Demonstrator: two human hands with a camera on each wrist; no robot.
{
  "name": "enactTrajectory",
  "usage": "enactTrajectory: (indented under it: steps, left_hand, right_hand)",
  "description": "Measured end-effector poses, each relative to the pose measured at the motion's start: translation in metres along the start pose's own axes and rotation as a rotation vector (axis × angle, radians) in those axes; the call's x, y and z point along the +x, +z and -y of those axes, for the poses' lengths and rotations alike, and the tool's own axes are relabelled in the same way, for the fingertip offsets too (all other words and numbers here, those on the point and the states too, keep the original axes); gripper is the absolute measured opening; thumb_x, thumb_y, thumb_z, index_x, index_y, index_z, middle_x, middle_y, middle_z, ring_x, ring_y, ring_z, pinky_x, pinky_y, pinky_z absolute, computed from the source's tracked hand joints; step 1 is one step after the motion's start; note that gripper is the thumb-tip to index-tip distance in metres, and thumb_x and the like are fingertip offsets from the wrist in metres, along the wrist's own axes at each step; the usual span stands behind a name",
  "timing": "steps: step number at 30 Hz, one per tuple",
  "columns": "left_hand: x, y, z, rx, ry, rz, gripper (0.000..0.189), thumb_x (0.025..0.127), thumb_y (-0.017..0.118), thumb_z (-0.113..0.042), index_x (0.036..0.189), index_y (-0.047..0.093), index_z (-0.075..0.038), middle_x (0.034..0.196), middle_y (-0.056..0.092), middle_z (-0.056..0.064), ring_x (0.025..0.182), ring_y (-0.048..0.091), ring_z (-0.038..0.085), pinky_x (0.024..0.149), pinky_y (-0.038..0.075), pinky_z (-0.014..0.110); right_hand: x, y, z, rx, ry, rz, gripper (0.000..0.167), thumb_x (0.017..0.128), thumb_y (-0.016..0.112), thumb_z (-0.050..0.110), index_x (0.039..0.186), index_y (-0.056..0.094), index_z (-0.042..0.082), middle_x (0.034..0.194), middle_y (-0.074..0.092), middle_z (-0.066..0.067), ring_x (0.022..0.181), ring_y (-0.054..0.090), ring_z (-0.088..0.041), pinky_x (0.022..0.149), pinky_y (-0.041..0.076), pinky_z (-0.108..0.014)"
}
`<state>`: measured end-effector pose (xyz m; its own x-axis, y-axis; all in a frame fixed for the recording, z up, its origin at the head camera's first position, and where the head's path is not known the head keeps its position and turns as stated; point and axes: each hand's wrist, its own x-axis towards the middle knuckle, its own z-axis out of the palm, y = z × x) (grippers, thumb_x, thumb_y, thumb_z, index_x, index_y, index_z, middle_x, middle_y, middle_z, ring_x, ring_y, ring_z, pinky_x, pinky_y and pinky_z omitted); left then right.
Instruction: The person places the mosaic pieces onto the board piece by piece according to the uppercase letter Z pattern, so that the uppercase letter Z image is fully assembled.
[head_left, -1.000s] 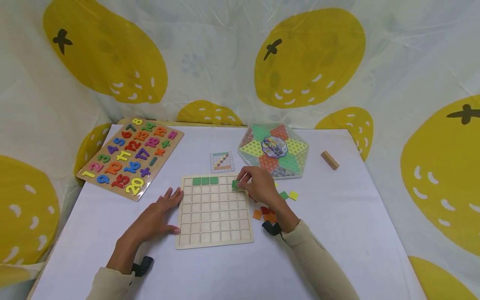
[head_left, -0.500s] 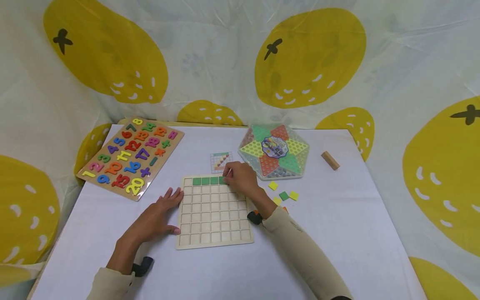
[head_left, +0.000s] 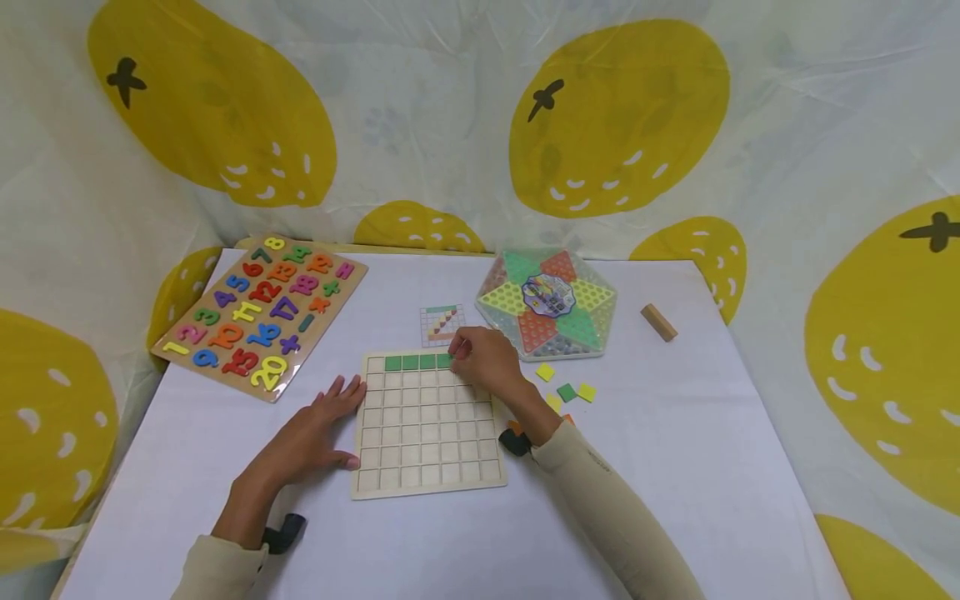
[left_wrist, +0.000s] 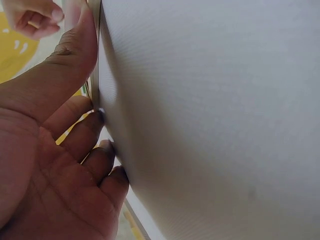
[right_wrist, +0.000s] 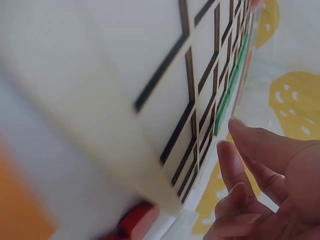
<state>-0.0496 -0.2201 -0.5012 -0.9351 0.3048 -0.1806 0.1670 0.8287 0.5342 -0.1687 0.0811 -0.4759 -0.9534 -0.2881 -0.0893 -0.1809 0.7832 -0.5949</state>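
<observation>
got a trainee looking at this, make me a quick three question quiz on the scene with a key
1. Multiple choice: which row of the grid board holds the green tiles?
a) the row nearest the person
b) a middle row
c) the row farthest from the person

2. True or false: the left hand touches the grid board's left edge.

3. Fill in: seen from the head camera, the wooden block lies to the ____ of the star-patterned game board.

Key: 1. c; 2. true; 3. right
</observation>
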Motion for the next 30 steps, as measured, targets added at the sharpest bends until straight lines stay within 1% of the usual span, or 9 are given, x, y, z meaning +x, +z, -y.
enactTrajectory:
  steps: [5, 7, 9, 12, 16, 20, 23, 26, 30]
  left_hand:
    - [0.000, -0.001, -0.001, -0.010, 0.003, 0.003, 0.123, 0.064, 0.102, -0.030, 0.166, 0.035, -0.012, 0.175, 0.028, 0.010, 0.165, 0.017, 0.042, 0.130, 0.022, 0.065]
    - [0.000, -0.002, -0.002, -0.012, 0.001, 0.005, 0.123, 0.064, 0.102, -0.029, 0.166, 0.035, -0.012, 0.175, 0.028, 0.010, 0.165, 0.017, 0.041, 0.131, 0.022, 0.065]
    - [0.000, -0.002, -0.003, -0.012, 0.006, 0.002, 0.123, 0.064, 0.102, -0.029, 0.166, 0.035, -0.012, 0.175, 0.028, 0.011, 0.165, 0.018, 0.042, 0.130, 0.022, 0.065]
    - [-0.001, -0.002, -0.004, -0.015, 0.003, 0.000, 0.123, 0.064, 0.102, -0.029, 0.166, 0.035, -0.012, 0.175, 0.028, 0.011, 0.165, 0.018, 0.043, 0.130, 0.022, 0.065]
    - [-0.001, -0.003, -0.005, -0.019, 0.005, -0.004, 0.122, 0.065, 0.101, -0.030, 0.166, 0.035, -0.011, 0.174, 0.029, 0.012, 0.164, 0.018, 0.044, 0.130, 0.022, 0.066]
    - [-0.002, -0.003, -0.004, -0.018, 0.005, 0.001, 0.122, 0.065, 0.101, -0.029, 0.166, 0.035, -0.011, 0.175, 0.028, 0.012, 0.164, 0.018, 0.043, 0.130, 0.022, 0.066]
    - [-0.002, -0.003, -0.003, -0.014, -0.001, 0.007, 0.122, 0.065, 0.101, -0.029, 0.166, 0.034, -0.012, 0.175, 0.027, 0.011, 0.165, 0.017, 0.042, 0.130, 0.022, 0.066]
    - [-0.002, -0.003, -0.003, -0.015, -0.002, 0.007, 0.122, 0.065, 0.101, -0.029, 0.166, 0.034, -0.012, 0.175, 0.027, 0.010, 0.165, 0.016, 0.043, 0.130, 0.021, 0.066]
    - [-0.001, -0.003, -0.003, -0.020, -0.004, 0.007, 0.123, 0.065, 0.101, -0.029, 0.166, 0.034, -0.013, 0.175, 0.027, 0.010, 0.165, 0.016, 0.042, 0.130, 0.021, 0.066]
  right_hand:
    - [-0.019, -0.015, -0.016, 0.060, 0.006, -0.043, 0.014, 0.089, 0.083, 0.013, 0.101, 0.077, 0.017, 0.090, 0.074, 0.002, 0.085, 0.066, -0.019, 0.066, 0.050, -0.032]
    - [-0.027, -0.022, -0.024, 0.076, 0.022, -0.058, 0.015, 0.090, 0.083, 0.014, 0.104, 0.077, 0.016, 0.091, 0.075, 0.002, 0.081, 0.065, -0.018, 0.062, 0.048, -0.030]
    - [-0.036, -0.030, -0.032, 0.084, 0.050, -0.074, 0.017, 0.090, 0.084, 0.015, 0.105, 0.077, 0.017, 0.092, 0.075, 0.003, 0.076, 0.062, -0.018, 0.059, 0.046, -0.029]
    - [-0.050, -0.042, -0.045, 0.088, 0.100, -0.096, 0.018, 0.090, 0.084, 0.015, 0.106, 0.077, 0.017, 0.094, 0.076, 0.002, 0.071, 0.058, -0.019, 0.057, 0.043, -0.029]
    - [-0.067, -0.056, -0.065, 0.060, 0.163, -0.111, 0.020, 0.090, 0.085, 0.017, 0.108, 0.076, 0.016, 0.099, 0.076, -0.001, 0.073, 0.056, -0.021, 0.060, 0.044, -0.030]
    - [-0.081, -0.067, -0.086, 0.032, 0.225, -0.098, 0.022, 0.091, 0.084, 0.018, 0.112, 0.076, 0.016, 0.108, 0.075, -0.004, 0.080, 0.057, -0.023, 0.066, 0.044, -0.030]
    - [-0.088, -0.073, -0.100, 0.012, 0.250, -0.087, 0.024, 0.091, 0.083, 0.016, 0.114, 0.076, 0.015, 0.114, 0.075, -0.007, 0.084, 0.058, -0.025, 0.070, 0.044, -0.031]
    - [-0.093, -0.076, -0.110, -0.010, 0.278, -0.074, 0.025, 0.090, 0.084, 0.015, 0.114, 0.076, 0.015, 0.115, 0.075, -0.009, 0.088, 0.058, -0.026, 0.073, 0.045, -0.032]
    - [-0.096, -0.076, -0.118, -0.032, 0.306, -0.036, 0.025, 0.091, 0.084, 0.014, 0.115, 0.078, 0.015, 0.113, 0.073, -0.010, 0.096, 0.059, -0.027, 0.079, 0.047, -0.037]
